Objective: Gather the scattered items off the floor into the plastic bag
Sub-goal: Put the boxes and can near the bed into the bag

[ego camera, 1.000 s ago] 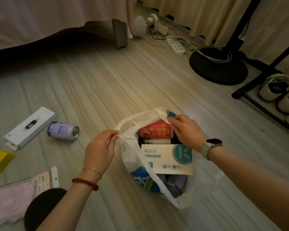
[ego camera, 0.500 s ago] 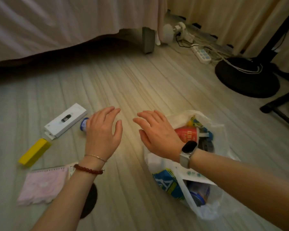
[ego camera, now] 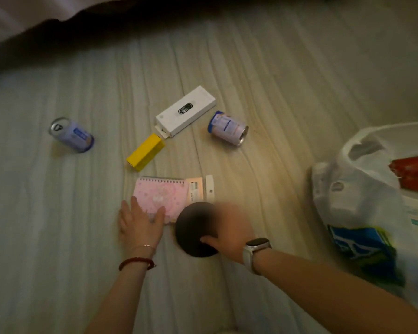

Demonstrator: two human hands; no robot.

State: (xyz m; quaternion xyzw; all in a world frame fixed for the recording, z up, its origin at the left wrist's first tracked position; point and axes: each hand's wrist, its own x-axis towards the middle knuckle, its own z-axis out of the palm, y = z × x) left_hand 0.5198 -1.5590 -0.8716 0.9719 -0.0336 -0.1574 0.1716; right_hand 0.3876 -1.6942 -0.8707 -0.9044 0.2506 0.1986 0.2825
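Head view, left hand (ego camera: 140,224): fingers straight, spread, tips on pink notebook (ego camera: 160,197).
Right hand (ego camera: 227,231): blurred; thumb on black disc (ego camera: 195,229); grip state unclear.
Notebook bearing: directly ahead of left fingers, spiral edge far.
Plastic bag (ego camera: 362,198): right, nearer right hand.

We are seeing open floor (ego camera: 287,75) stretching between the scattered items and the dark gap under the bed (ego camera: 106,22) at the top. A white box (ego camera: 185,111), a yellow box (ego camera: 145,152) and a can (ego camera: 228,128) are crowding the middle, with the yellow box almost touching the white one. Another can (ego camera: 71,134) is lying well apart on the left, with bare boards around it. The plastic bag (ego camera: 362,189) is blocking the right side, while a clear lane is running between it and the nearer can.
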